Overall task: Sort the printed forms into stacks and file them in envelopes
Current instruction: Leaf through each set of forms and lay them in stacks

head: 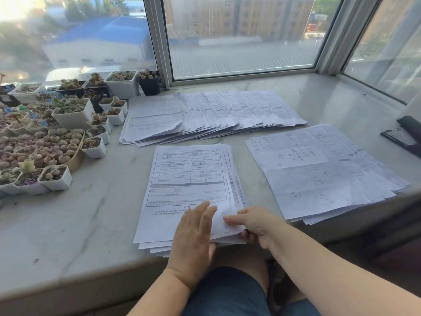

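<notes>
Pale marble counter (68, 224) beneath a window, filling most of the frame. Upper centre: a fanned row of printed forms (211, 115), overlapping sideways. Right of centre: a second stack of forms (319, 172), loosely spread. Left of frame: a cluster of small pots of succulents (45, 137). Lower centre: the near stack of forms (189, 192), its bottom edge overhanging the counter's front edge. Left hand (193, 236) lies flat on that stack, fingers extended and released. Right hand (255, 224) grasps the stack's lower right corner, thumb above, fingers beneath the sheets. Right edge: a black stapler (405, 137).
</notes>
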`<state>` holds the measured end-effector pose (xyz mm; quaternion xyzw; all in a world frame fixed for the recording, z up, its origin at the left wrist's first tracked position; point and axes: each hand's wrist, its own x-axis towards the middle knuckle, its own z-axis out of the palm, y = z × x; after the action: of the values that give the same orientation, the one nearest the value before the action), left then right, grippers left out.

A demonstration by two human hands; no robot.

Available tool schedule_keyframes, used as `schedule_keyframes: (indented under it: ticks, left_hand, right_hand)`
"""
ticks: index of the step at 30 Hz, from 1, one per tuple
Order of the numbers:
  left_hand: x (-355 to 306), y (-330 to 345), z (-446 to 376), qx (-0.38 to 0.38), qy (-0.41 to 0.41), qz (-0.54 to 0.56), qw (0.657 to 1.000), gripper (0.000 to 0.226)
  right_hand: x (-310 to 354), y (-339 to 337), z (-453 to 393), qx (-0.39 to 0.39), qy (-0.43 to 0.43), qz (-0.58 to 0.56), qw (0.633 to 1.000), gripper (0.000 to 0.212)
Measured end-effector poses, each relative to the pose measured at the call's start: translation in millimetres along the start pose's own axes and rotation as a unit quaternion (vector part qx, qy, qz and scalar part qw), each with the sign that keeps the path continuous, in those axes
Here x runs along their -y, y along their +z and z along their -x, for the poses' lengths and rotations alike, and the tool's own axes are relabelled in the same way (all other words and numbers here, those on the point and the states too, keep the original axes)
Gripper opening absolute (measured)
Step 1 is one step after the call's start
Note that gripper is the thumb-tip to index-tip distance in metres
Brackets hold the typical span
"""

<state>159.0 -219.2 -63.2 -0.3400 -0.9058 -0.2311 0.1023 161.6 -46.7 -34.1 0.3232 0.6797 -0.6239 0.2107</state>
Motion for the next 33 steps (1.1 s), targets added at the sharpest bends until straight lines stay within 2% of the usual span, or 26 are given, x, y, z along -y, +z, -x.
schedule_keyframes:
  ticks: [7, 11, 13, 15, 18, 21, 23, 25, 27, 29, 31, 33]
  left_hand:
    - [-0.5, 0.0, 1.7, 0.001, -0.02, 0.013, 1.0, 0.089]
    - [-1.9, -2.8, 0.1, 0.011, -0.032, 0.026, 0.999, 0.086]
    - [-2.3, -2.9, -1.2, 0.024, -0.032, 0.02, 0.999, 0.074]
    - [-1.8, -2.2, -2.5, 0.031, -0.034, -0.005, 0.999, 0.055]
    - [0.5, -3.9, -8.0, 0.035, -0.09, 0.02, 0.995, 0.04]
    - [4.9, -4.0, -7.9, -0.007, -0.13, 0.069, 0.989, 0.04]
    - [2.5, -10.5, -8.4, -0.013, -0.086, 0.06, 0.994, 0.037]
    - [-1.3, -12.7, -5.7, 0.006, 0.013, 0.037, 0.999, 0.034]
    - [-4.4, -9.7, 0.2, 0.035, 0.109, 0.015, 0.993, 0.042]
    - [-3.4, -12.0, 5.5, 0.074, 0.127, -0.001, 0.989, 0.056]
    - [5.7, -20.5, 7.5, 0.044, 0.064, 0.015, 0.997, 0.065]
    - [22.9, -36.9, -3.7, -0.034, -0.058, 0.08, 0.995, 0.076]
  right_hand:
    - [1.8, -2.0, -3.1, -0.006, 0.017, -0.023, 1.0, 0.024]
    - [4.2, -1.7, -0.5, 0.007, 0.017, 0.017, 1.0, 0.031]
    - [10.9, -6.9, 4.0, 0.006, 0.003, 0.054, 0.999, 0.038]
    - [18.8, -21.6, 9.2, -0.034, -0.034, 0.07, 0.996, 0.042]
    - [14.3, -51.2, 19.7, -0.066, -0.061, -0.062, 0.994, 0.04]
    - [-2.2, -52.2, 29.5, 0.018, -0.032, -0.138, 0.99, 0.049]
    - [-6.4, -42.7, 29.3, 0.067, 0.013, -0.177, 0.982, 0.061]
    - [-3.3, -34.8, 23.6, 0.091, 0.028, -0.221, 0.971, 0.06]
    - [1.7, -27.4, 18.2, 0.08, 0.005, -0.194, 0.978, 0.036]
    - [0.8, -22.0, 14.8, 0.021, 0.001, -0.11, 0.994, 0.021]
    - [0.7, -21.5, 15.8, 0.005, 0.003, -0.082, 0.997, 0.024]
    - [10.9, -26.7, 22.9, 0.013, -0.042, -0.074, 0.996, 0.026]
